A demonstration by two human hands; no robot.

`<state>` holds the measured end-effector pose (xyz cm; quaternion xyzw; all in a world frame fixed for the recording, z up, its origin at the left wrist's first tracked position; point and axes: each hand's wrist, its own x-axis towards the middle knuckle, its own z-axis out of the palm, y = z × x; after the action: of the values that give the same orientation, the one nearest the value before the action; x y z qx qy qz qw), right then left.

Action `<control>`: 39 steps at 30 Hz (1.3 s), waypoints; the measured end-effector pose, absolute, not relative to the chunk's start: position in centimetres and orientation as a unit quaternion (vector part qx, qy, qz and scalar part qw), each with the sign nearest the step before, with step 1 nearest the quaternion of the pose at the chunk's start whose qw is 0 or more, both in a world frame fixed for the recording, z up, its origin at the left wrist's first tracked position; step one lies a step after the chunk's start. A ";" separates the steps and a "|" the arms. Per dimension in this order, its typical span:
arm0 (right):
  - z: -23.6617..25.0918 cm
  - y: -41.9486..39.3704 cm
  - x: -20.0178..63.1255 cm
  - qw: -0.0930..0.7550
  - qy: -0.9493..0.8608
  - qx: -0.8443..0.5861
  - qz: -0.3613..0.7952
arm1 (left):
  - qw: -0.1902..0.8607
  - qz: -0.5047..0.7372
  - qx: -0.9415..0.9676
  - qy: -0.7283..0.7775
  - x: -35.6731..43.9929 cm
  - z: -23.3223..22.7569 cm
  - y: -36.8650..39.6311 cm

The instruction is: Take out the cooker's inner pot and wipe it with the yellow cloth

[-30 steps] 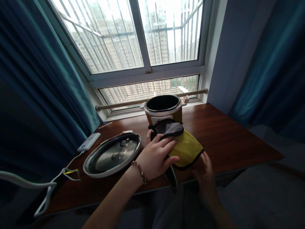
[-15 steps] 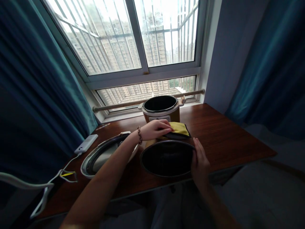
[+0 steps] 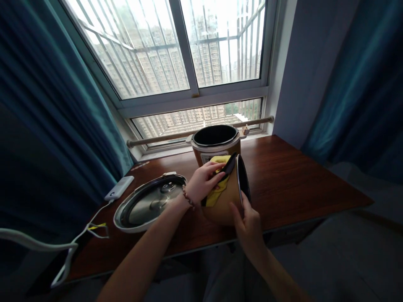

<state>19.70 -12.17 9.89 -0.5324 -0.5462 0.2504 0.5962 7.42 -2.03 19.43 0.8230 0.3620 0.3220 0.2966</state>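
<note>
A gold-brown inner pot (image 3: 224, 205) with a dark inside is tipped on its side near the table's front edge, its mouth turned to the right. My right hand (image 3: 250, 224) grips its rim, thumb on the outer wall and fingers at the opening. With my left hand (image 3: 206, 180) I press a yellow cloth with black edging (image 3: 218, 188) against the pot's outer wall; the hand is closed on the cloth. Behind stands the cooker body (image 3: 217, 144), open at the top, white-rimmed and brown. Left of my left hand lies the round lid (image 3: 147, 205), its metal inner side up.
At the table's left edge lies a white device (image 3: 119, 187) with a white cable (image 3: 90, 226) running from it. The brown wooden table (image 3: 299, 180) stands against the window (image 3: 189, 96). Blue curtains (image 3: 47, 105) hang on both sides.
The pot has turned so its mouth, which faced me, now faces right. My left hand and the cloth have moved left and down onto its outer wall. My right hand has shifted left with the rim.
</note>
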 end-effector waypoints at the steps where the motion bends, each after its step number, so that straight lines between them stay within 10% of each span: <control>1: 9.7 -12.2 19.5 0.597 -0.540 -0.541 0.244 | 0.256 0.325 0.836 0.361 7.9 19.4 -2.3; 27: 7.6 -10.4 24.9 0.612 -0.526 -0.473 0.354 | -0.228 0.323 0.894 0.212 7.0 6.5 -9.0; 39: 2.7 -11.7 25.7 0.580 -0.537 -0.571 0.222 | -0.072 0.311 0.856 0.407 11.6 16.4 -2.5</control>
<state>25.69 -11.74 2.73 -0.5705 -0.5373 0.2222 0.5801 11.60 -2.51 16.35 0.8559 0.4068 0.3112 -0.0718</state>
